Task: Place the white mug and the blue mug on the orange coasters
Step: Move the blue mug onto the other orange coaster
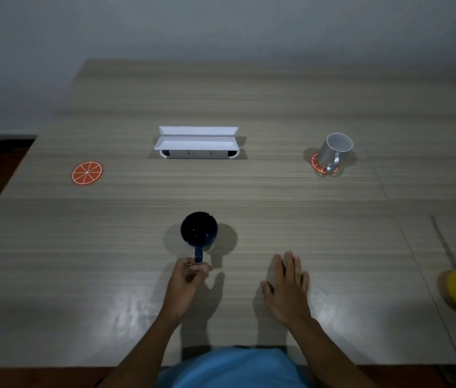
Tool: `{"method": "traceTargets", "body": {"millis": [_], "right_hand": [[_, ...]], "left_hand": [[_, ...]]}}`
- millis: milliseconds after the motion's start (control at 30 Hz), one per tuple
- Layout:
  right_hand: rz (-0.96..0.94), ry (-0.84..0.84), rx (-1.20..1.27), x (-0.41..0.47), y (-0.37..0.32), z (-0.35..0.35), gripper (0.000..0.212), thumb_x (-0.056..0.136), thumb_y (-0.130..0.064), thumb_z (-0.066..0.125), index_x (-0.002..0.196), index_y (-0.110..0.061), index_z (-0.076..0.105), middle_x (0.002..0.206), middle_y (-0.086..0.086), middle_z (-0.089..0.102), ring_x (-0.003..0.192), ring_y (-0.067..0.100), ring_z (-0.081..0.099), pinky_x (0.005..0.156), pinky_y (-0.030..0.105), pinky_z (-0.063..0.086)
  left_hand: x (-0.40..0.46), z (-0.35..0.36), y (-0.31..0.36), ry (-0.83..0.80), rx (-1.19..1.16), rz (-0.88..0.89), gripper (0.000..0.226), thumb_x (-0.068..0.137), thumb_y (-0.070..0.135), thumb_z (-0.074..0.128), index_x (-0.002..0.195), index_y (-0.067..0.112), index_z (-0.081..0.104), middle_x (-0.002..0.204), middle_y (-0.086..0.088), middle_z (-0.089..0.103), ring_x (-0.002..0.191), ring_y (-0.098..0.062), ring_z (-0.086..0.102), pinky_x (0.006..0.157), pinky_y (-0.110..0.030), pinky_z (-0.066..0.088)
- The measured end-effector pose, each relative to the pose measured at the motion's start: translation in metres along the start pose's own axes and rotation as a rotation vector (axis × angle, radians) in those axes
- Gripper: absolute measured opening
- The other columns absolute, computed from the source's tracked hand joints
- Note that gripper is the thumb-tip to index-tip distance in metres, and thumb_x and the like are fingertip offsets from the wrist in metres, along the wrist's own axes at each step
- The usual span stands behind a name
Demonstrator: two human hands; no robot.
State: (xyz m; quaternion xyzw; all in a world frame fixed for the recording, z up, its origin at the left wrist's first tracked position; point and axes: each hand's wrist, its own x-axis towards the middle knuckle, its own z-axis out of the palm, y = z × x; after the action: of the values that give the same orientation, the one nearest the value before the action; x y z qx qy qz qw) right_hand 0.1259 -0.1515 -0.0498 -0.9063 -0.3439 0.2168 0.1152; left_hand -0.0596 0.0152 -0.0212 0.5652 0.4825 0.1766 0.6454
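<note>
Just beyond left fingers, blue mug

1. Both forearms are seen bare, extended forward from the near edge of the table toward its middle.
2. The left hand is curled, with fingers and thumb pinched together at their tips, right at the near end of the blue mug handle; whether the handle is actually clasped cannot be told.
3. The right hand is held flat, palm down, fingers extended and slightly spread, thumb splayed toward the left.
4. Nothing is held by the right hand.
</note>
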Motion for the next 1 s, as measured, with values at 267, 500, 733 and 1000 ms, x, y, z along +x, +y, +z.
{"method": "traceTargets", "body": {"millis": [267, 500, 733, 1000], "right_hand": [[0.028, -0.002, -0.009, -0.015, -0.026, 0.010, 0.072, 0.100, -0.043, 0.045, 0.159, -0.014, 0.016, 0.170, 0.019, -0.001, 0.156, 0.037, -0.007, 0.125, 0.058, -0.004], [-0.004, -0.041, -0.024, -0.022, -0.037, 0.012, 0.069, 0.101, -0.041, 0.043, 0.159, -0.014, 0.017, 0.170, 0.017, -0.001, 0.157, 0.033, -0.007, 0.124, 0.061, -0.004], [-0.087, -0.111, -0.059, -0.031, -0.045, 0.015, 0.070, 0.099, -0.038, 0.042, 0.160, -0.018, 0.012, 0.170, 0.014, -0.005, 0.157, 0.030, -0.008, 0.123, 0.063, -0.004], [-0.225, -0.096, -0.049, -0.023, -0.074, 0.005, 0.070, 0.099, -0.036, 0.047, 0.158, -0.016, 0.017, 0.170, 0.012, 0.007, 0.157, 0.028, 0.000, 0.125, 0.050, 0.004]], "left_hand": [[-0.008, -0.020, 0.024, -0.047, -0.123, -0.014, 0.016, 0.096, 0.010, 0.061, 0.112, 0.012, 0.058, 0.108, -0.011, 0.075, 0.080, -0.018, 0.073, 0.082, -0.044, 0.054], [-0.006, -0.020, 0.038, -0.206, -0.125, -0.086, 0.020, 0.100, 0.025, 0.054, 0.115, 0.018, 0.067, 0.117, -0.002, 0.075, 0.102, -0.031, 0.073, 0.083, -0.040, 0.051], [0.000, -0.010, 0.039, -0.242, -0.114, -0.104, 0.025, 0.102, 0.028, 0.051, 0.113, 0.018, 0.070, 0.122, 0.004, 0.073, 0.116, -0.018, 0.068, 0.098, -0.045, 0.049], [-0.001, -0.024, 0.040, -0.095, -0.193, 0.026, 0.032, 0.102, 0.023, 0.050, 0.077, 0.023, 0.068, 0.108, -0.010, 0.077, 0.112, -0.026, 0.067, 0.089, -0.042, 0.047]]}}
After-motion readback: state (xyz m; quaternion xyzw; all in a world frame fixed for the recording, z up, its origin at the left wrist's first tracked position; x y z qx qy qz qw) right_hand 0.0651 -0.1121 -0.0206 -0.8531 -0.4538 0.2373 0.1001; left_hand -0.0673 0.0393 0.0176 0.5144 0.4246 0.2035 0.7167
